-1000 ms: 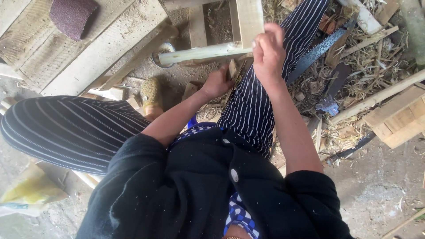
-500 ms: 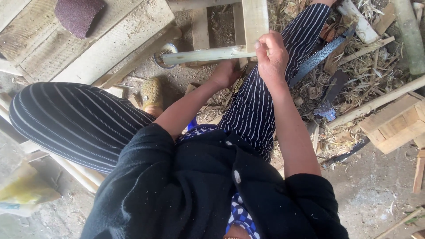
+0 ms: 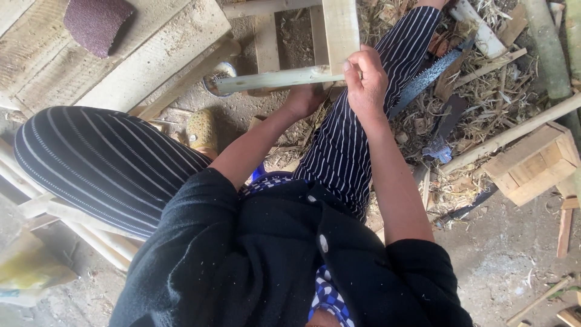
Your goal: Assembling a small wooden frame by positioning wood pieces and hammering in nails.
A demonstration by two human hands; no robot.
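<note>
Gripping the pale stick (image 3: 272,79), her right hand (image 3: 365,82) was curled tight; left hand (image 3: 302,100) sat half hidden underneath, grip unclear, wood scraps (image 3: 484,103) crowding the floor.

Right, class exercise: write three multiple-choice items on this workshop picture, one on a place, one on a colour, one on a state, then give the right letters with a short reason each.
1. Where does the dark red sanding pad lie?
A. on the pale wooden boards at top left
B. on the person's knee
C. among the shavings at right

2. What colour are the stripes on the trousers?
A. red
B. white
C. yellow

3. How is the pale peeled stick held?
A. standing upright
B. lying loose on the ground
C. roughly level, gripped by the right hand

Answers: 1 A, it rests on the boards; 2 B, thin white lines on dark cloth; 3 C, the fingers close round its end, the left hand just beneath it.
</note>
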